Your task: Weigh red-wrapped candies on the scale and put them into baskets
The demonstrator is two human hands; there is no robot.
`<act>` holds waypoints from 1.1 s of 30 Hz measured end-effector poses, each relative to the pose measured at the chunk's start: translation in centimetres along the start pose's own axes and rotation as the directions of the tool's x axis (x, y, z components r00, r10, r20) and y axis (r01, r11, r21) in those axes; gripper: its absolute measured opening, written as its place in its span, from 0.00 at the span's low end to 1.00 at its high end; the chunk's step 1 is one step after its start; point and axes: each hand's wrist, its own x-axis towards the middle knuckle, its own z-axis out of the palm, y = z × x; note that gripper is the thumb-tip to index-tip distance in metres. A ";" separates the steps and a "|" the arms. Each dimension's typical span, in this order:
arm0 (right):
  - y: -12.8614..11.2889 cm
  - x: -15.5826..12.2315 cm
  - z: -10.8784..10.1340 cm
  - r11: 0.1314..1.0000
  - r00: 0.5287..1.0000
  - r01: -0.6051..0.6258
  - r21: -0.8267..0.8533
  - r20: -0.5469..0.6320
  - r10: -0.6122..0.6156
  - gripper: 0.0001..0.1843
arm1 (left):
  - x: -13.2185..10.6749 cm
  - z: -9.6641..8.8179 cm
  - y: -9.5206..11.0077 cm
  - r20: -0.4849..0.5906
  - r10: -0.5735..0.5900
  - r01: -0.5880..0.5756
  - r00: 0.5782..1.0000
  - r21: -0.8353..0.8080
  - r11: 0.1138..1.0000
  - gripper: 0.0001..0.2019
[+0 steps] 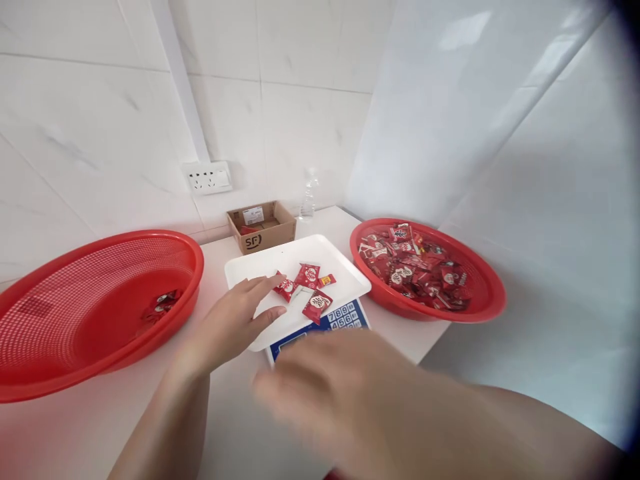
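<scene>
My left hand (245, 313) reaches over the left part of a white tray (335, 250), thumb and fingers apart. Its fingertips are at the edge of a red packet (286, 288); whether they touch it I cannot tell. Beside that lie another red packet (307, 275), one nearer the front (317, 305) and a small red and yellow piece (327, 280). The tray sits on a scale with a blue keypad (345, 317). My right hand (340, 393) is smeared by motion in front of the scale, partly covering its panel, and its fingers are unclear.
At the right stands a red basket (493, 300) full of small red packets. Another red basket (95, 347) at the left holds a few packets. Behind the tray are a cardboard box (273, 235) and a clear bottle (310, 195), near a wall socket (207, 178).
</scene>
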 end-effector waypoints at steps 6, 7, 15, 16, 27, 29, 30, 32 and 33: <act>6.9 3.8 2.8 0.960 0.957 -0.273 0.069 0.121 0.264 0.16 | 0.0 0.0 -0.3 0.089 0.041 -0.042 0.995 0.006 0.999 0.25; 7.6 4.0 3.5 0.956 0.953 -0.282 0.082 0.142 0.269 0.15 | 0.0 0.1 -0.3 0.107 0.039 -0.041 0.993 0.010 0.999 0.26; 9.5 6.1 6.1 0.925 0.942 -0.334 0.183 0.022 0.336 0.15 | 0.0 0.0 -0.3 0.135 0.023 -0.023 0.991 0.002 1.000 0.27; 9.9 6.2 6.2 0.921 0.932 -0.351 0.170 -0.030 0.361 0.15 | 0.0 0.0 -0.3 0.132 0.019 -0.019 0.991 -0.001 1.000 0.27; 12.7 6.8 7.0 0.863 0.866 -0.482 0.148 -0.065 0.495 0.17 | 0.2 0.2 -0.9 0.158 0.025 -0.018 0.987 -0.044 0.999 0.26; 12.3 7.2 6.8 0.879 0.885 -0.414 0.236 -0.120 0.449 0.17 | 0.2 0.4 -1.1 0.180 0.036 -0.026 0.983 -0.057 0.998 0.26; 12.3 7.2 6.4 0.879 0.882 -0.397 0.263 -0.154 0.445 0.16 | 0.2 0.4 -1.1 0.188 0.035 -0.023 0.982 -0.061 0.998 0.26; 13.2 6.5 5.1 0.861 0.841 -0.434 0.264 -0.223 0.492 0.16 | 0.1 0.4 -1.2 0.190 0.018 -0.006 0.982 -0.067 0.998 0.27; 14.2 5.8 4.4 0.842 0.808 -0.481 0.244 -0.250 0.533 0.16 | 0.1 0.3 -1.2 0.180 0.008 0.005 0.984 -0.071 0.997 0.26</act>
